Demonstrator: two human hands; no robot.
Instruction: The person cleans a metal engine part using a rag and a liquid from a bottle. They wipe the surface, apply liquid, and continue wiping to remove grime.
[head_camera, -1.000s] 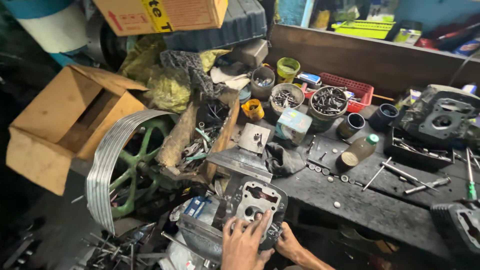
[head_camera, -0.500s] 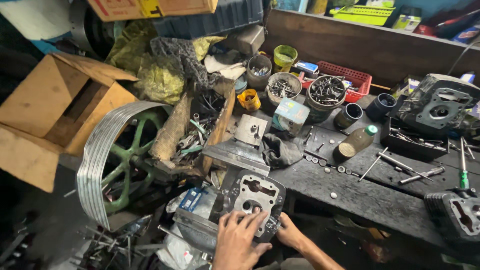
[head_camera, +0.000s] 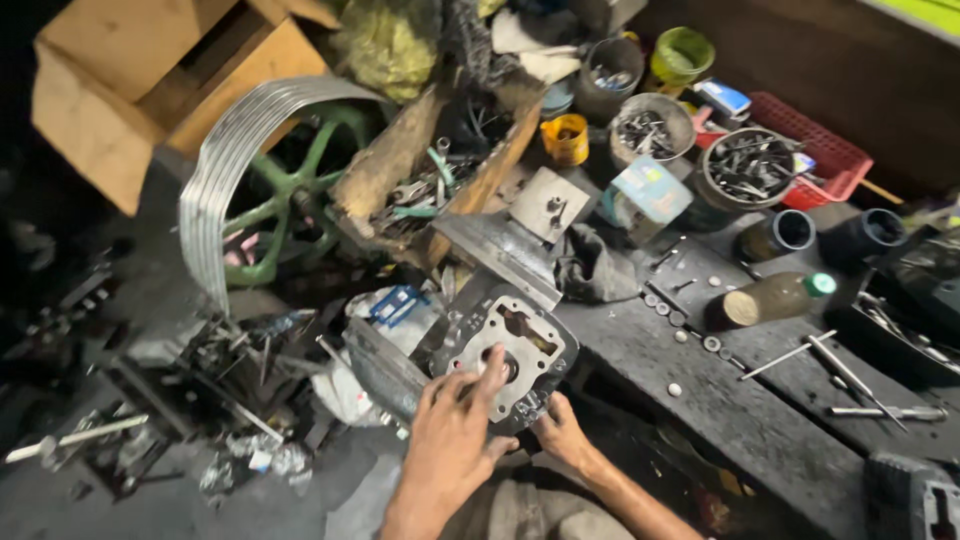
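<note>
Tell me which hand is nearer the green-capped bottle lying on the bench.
Right. The right hand grips the lower edge of the metal engine part, on the side toward the bottle. The left hand lies flat on the part's face, further from it.

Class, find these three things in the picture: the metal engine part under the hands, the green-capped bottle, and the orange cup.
Engine part (head_camera: 515, 345): head view, on its flat grey face.
Bottle (head_camera: 775, 298): head view, on its side.
Orange cup (head_camera: 566, 140): head view, on its outer wall.
</note>
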